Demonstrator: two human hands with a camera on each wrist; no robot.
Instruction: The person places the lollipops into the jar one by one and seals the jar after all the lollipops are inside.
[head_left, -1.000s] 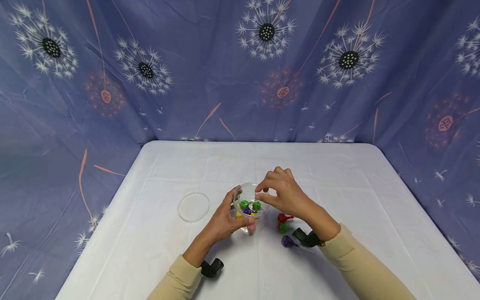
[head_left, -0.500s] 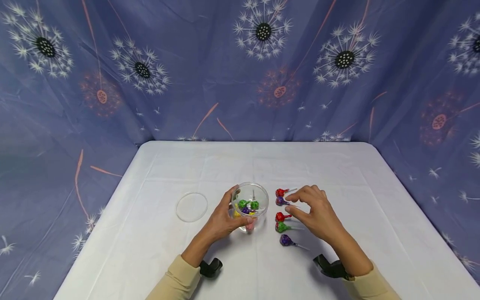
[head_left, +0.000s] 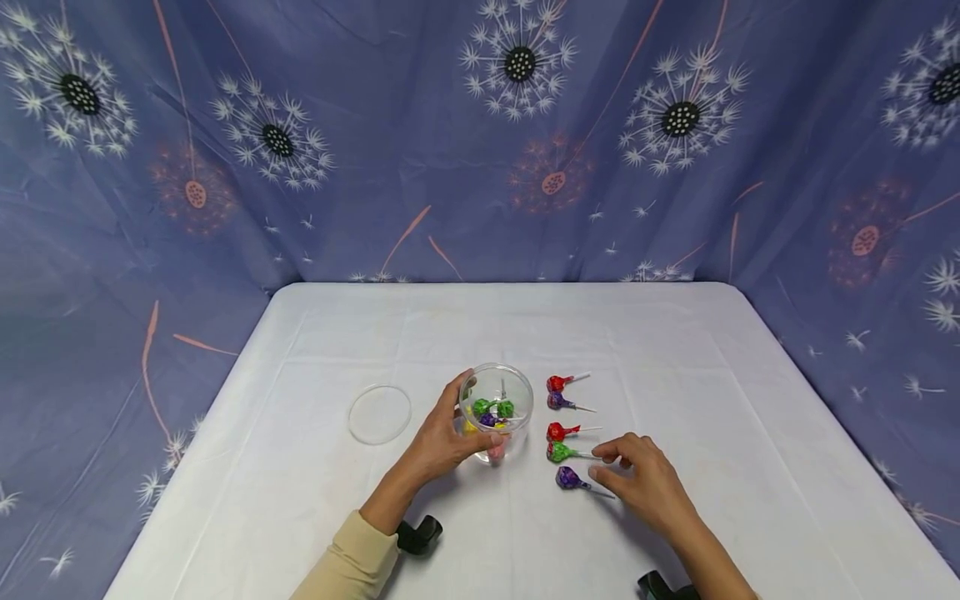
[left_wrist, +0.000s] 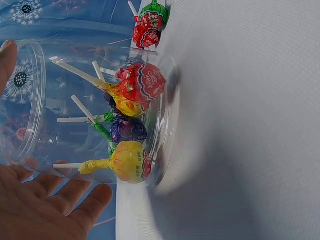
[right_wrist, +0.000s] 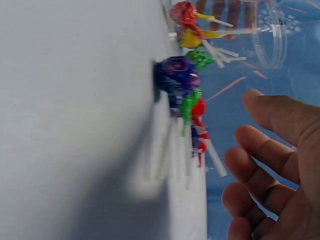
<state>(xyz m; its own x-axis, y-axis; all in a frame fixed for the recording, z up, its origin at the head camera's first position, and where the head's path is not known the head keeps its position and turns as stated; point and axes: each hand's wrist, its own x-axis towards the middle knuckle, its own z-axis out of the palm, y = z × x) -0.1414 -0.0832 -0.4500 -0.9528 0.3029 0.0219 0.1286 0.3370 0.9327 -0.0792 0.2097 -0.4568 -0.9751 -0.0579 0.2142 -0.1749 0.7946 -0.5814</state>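
The left hand (head_left: 438, 437) grips a clear jar (head_left: 487, 383) near the middle of the white table (head_left: 645, 333), thumb on the near side and fingers round the left; inside, green, purple, yellow and red lollipops lie heads down at the bottom, some sticks slanting up; to the right of the jar five more lie in a column with sticks pointing right, from far to near a red lollipop (head_left: 556, 383), a purple one, another red one, a green lollipop (head_left: 557, 451) and a second purple lollipop (head_left: 567, 477); the right hand (head_left: 651, 485) is near the last two sticks, thumb and forefinger parted with nothing between them; a clear round lid (head_left: 379, 414) lies left of the jar.
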